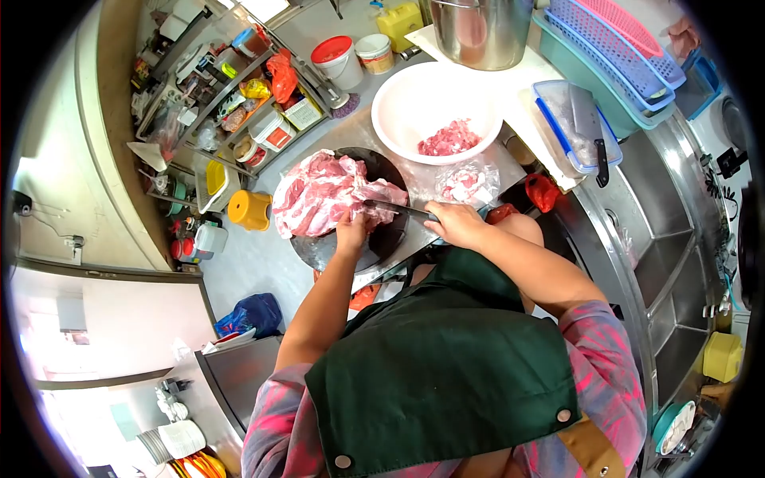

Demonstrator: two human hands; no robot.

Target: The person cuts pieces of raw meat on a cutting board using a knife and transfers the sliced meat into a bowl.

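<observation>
A large piece of raw meat [319, 191] lies on a dark round board [386, 239] on the metal table. My left hand [351, 233] grips the meat at its near edge, fingers bent against it. In my right hand [458, 224] is a knife [410, 211], its blade pointing left with the tip at the meat. Beyond the board stands a white bowl [398, 103] with cut meat pieces [450, 139] in it. A clear plastic bag [470, 182] with more meat lies between the bowl and my right hand.
At the back is a steel pot [478, 36]. A cleaver [586, 119] rests on a blue-rimmed container [550, 127] to the right, near stacked baskets [610, 48] and metal sinks [665, 271]. Shelves [231, 103] and a yellow stool [249, 210] stand at the left.
</observation>
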